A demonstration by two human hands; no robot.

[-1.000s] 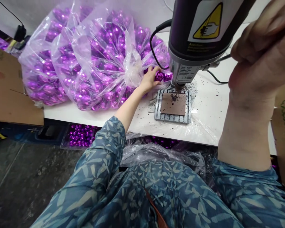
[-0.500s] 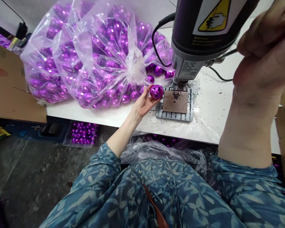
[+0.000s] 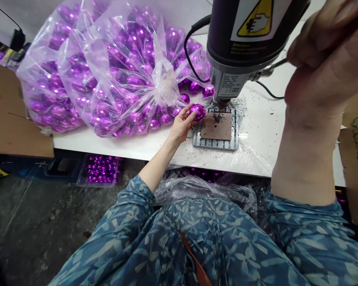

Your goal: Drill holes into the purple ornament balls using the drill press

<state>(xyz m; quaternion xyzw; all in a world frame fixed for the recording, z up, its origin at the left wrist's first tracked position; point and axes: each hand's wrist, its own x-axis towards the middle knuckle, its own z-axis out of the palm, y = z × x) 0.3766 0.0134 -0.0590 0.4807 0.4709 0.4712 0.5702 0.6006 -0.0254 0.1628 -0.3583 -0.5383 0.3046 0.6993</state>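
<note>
A shiny purple ball held at the edge of the drill's plate

The left hand (image 3: 181, 125) pinches the purple ball (image 3: 197, 111) between thumb and fingertips, right at the left edge of the grey plate (image 3: 214, 146), just left of the drill bit (image 3: 222, 104). The right hand (image 3: 325, 67) is up high to the right of the plate, fingers curled tight around the thin lever (image 3: 271, 68) of the drill machine (image 3: 241, 35). Big bags of balls (image 3: 122, 71) sit left of the plate, and dark crumbs (image 3: 247, 115) lie around it. The ball is round and smooth, so it could slip or spin if the bit hits it off-centre. The fingertips are very close to the bit and could get hurt if the lever is pulled while they are under it.
</note>
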